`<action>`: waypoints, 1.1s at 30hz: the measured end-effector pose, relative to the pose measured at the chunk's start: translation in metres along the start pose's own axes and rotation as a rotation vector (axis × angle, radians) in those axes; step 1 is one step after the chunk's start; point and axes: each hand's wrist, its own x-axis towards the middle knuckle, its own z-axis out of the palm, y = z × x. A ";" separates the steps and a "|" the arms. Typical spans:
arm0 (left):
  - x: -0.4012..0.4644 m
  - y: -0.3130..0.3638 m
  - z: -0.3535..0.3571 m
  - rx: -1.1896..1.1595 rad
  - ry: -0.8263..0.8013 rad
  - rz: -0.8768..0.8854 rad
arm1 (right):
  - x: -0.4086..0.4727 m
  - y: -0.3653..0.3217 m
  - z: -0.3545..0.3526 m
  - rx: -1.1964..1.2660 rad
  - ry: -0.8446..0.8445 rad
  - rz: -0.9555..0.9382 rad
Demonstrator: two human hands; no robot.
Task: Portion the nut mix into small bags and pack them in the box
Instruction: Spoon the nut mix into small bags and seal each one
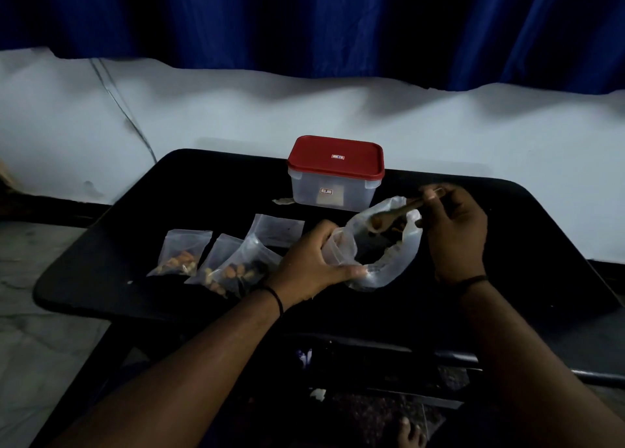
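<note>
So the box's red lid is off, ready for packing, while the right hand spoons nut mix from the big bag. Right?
Not quite. The head view shows the red lid shut on the box. The rest holds: the right hand holds a spoon in the big bag.

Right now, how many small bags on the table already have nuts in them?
2, possibly more. One filled bag lies at far left. Another filled bag lies just right of it, overlapping a bag whose contents I cannot tell. An empty bag lies behind.

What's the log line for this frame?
left hand: holds big nut bag open | right hand: spoon in bag | filled small bags: on table | box: lid on
</note>
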 end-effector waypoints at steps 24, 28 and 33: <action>-0.003 -0.004 0.006 0.043 -0.008 0.021 | 0.012 0.022 0.000 -0.054 -0.026 0.620; -0.003 -0.001 0.005 0.004 0.021 -0.001 | 0.010 0.009 0.001 0.053 0.015 0.676; -0.002 -0.001 0.004 -0.015 0.037 -0.017 | 0.005 -0.014 0.004 0.143 0.078 0.492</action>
